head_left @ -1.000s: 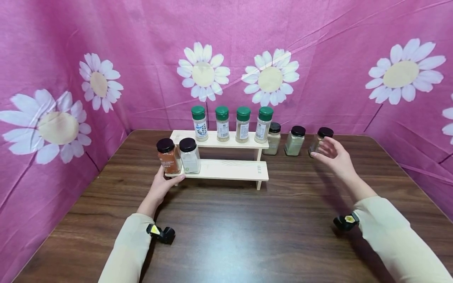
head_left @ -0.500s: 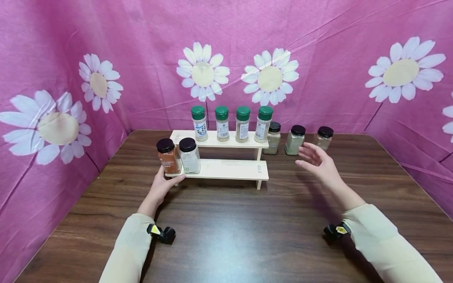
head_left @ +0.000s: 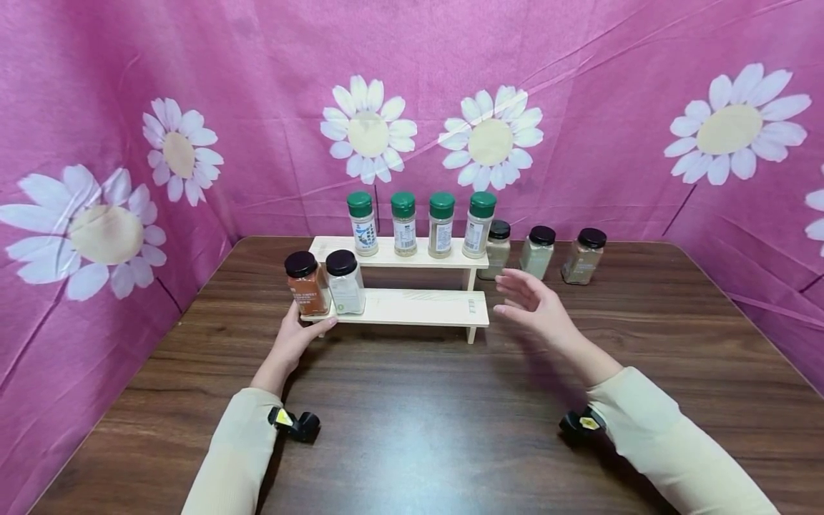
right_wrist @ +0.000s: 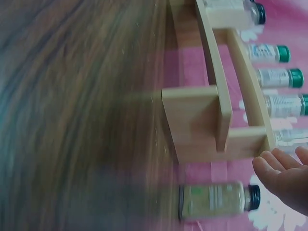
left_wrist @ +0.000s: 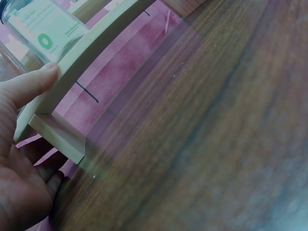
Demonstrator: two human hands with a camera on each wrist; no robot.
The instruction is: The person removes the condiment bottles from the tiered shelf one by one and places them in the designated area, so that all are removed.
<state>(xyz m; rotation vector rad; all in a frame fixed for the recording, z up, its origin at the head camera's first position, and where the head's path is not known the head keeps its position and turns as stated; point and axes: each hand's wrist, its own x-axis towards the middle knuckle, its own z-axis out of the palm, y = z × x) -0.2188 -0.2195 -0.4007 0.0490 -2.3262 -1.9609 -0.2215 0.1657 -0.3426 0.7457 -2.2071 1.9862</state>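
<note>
A two-tier wooden spice rack (head_left: 418, 307) stands on the table. My left hand (head_left: 292, 345) holds its lower left end, thumb (left_wrist: 36, 85) on the front edge of the shelf and fingers around the end near the leg. Above that thumb, an orange-red spice jar (head_left: 310, 293) and a jar of white contents (head_left: 346, 292), both black-capped, sit side by side on the lower tier. Several green-capped shakers (head_left: 404, 232) line the upper tier. My right hand (head_left: 537, 309), empty with fingers loosely bent, hovers just off the rack's right end.
Behind the right hand stand three black-capped jars: one partly hidden (head_left: 497, 257) by the rack, a pale green one (head_left: 536, 256) and a brownish one (head_left: 582, 261). Pink flowered cloth (head_left: 270, 143) walls the back and sides of the dark wooden table (head_left: 399, 415).
My right hand has moved left, from in front of the brownish jar to beside the rack's right end, uncovering that jar. The left hand, rack and jars have stayed in place.
</note>
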